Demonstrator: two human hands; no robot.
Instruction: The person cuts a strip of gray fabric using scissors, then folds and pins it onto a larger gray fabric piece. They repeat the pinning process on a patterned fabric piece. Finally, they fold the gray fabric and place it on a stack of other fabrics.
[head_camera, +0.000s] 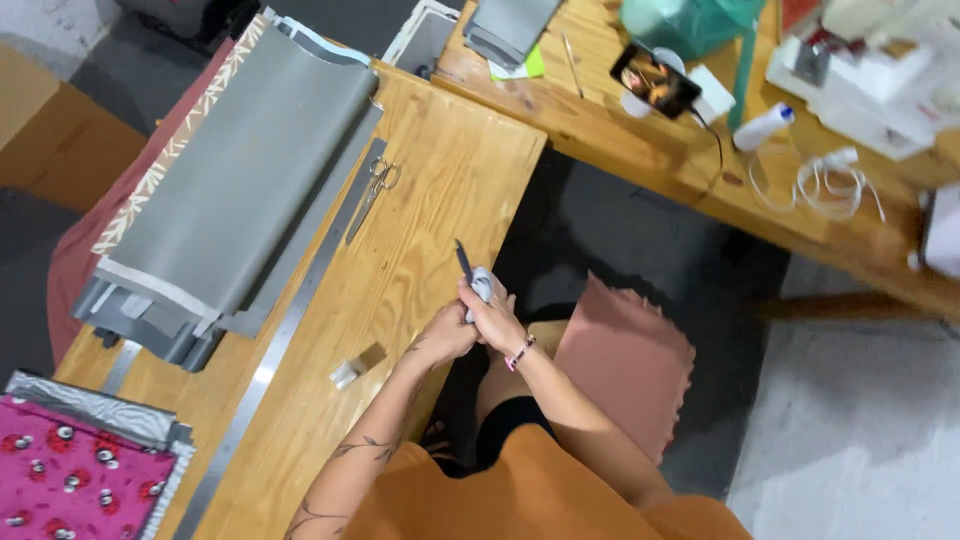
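hands at the table edge (520, 200) — left hand (445, 335) and right hand (492, 315) together gripping a utility knife (475, 280)

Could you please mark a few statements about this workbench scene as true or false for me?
1. Both hands, the left hand and the right hand, are together on a small grey-handled cutting tool with a dark blade. True.
2. The silver scissors lie on the pink patterned fabric. False: they lie on the bare wooden table, beside the long metal ruler.
3. A stack of folded grey fabric pieces lies on the table to the left of the ruler. True.
4. The black smartphone lies flat on the floor. False: it stands propped on the farther wooden bench.
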